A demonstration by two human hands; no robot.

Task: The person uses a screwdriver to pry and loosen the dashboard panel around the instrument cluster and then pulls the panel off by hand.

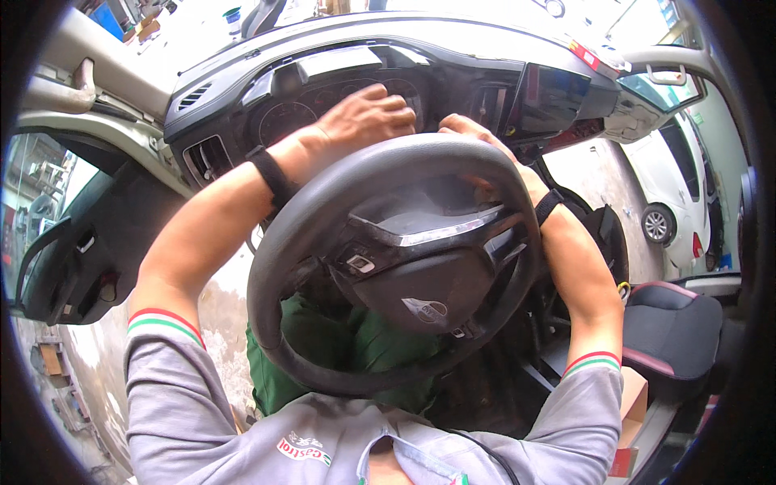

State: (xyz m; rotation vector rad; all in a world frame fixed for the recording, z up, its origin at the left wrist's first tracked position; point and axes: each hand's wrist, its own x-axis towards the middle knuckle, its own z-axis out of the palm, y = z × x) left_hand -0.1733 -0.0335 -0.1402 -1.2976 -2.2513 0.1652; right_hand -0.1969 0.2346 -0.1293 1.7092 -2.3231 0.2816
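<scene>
My left hand (368, 113) is raised beyond the top of the steering wheel (267, 299), in front of the instrument cluster (284, 121). Its fingers are curled in, and whatever they hold is hidden. Just to the right, my right hand (469, 128) reaches behind the wheel's upper rim. Bent fingers show above the rim; the rest of this hand is covered, and I cannot make out anything in it. Both forearms pass around the outside of the wheel, with a black band on each wrist.
A tilted dark screen (551, 101) stands at the dashboard's right. The open driver's door (89, 242) is at the left, a black seat (671, 331) at the right. Outside on the right stands a white car (667, 182). A red and yellow box (594, 61) lies atop the dashboard.
</scene>
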